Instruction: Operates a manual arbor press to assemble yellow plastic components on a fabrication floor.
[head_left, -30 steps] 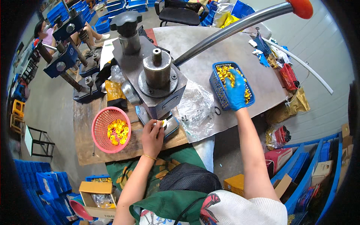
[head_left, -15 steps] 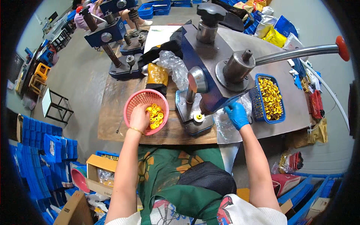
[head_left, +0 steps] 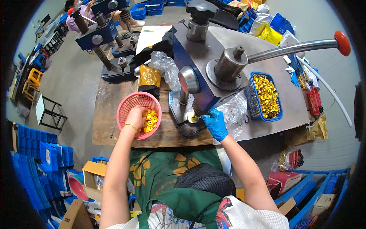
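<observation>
Wearing a dark green cloth apron, a person works with both hands at a wooden tabletop. The bare left hand reaches into a round pink plastic basket, its fingertips among small yellow ring-shaped pieces; whether they grip one cannot be told. The right hand, in a blue glove, draws its fingers narrowly together beside a white disc with a yellow centre on the base of a blue-and-grey metal hand press (whether they pinch anything is hidden). Progress, judged from the supplies, appears partial: one disc sits under the press, while the pink basket and a rectangular blue plastic basket, full of yellow curved pieces, leave many remaining. No pile can be identified with certainty as finished. The press's long steel lever slants up to the right, above a grey sheet covering that side of the table. Beyond stand further blue presses; left on the floor is a white-topped, black-framed stand. Farthest, a co-worker in pale purple sits near stacked blue crates.
</observation>
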Demonstrator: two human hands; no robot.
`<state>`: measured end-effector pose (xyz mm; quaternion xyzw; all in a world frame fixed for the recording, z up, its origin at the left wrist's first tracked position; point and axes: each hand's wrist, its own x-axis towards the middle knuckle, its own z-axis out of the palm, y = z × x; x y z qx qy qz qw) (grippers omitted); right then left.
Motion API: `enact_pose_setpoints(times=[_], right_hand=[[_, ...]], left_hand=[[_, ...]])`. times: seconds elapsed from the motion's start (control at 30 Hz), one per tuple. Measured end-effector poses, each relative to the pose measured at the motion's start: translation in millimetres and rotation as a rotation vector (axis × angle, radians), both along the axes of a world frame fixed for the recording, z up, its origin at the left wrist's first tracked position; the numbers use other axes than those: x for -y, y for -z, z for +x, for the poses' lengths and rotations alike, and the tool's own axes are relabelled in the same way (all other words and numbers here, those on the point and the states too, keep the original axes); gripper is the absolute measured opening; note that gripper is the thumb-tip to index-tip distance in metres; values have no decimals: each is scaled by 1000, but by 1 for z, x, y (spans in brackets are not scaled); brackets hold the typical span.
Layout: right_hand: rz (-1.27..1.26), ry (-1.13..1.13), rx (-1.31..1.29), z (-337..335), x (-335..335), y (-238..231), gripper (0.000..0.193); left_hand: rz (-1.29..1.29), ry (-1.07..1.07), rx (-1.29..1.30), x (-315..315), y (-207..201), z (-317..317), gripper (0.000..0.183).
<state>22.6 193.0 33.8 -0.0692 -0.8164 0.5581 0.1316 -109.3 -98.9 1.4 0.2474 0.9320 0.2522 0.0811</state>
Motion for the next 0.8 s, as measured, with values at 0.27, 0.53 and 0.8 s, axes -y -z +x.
enact_pose_setpoints(times=[0.27,0.53,0.8], right_hand=[[178,-116,-61,-5,-2,7,16],[422,-226,-207,-3,-5,7,23],[330,-193,72,-1,-24,-51,30]], left_hand=[[944,-346,680,3,-27,7,20],[1842,-416,1188,-9,-43,30,18],[1888,-389,1323,-23,-45,40,16]])
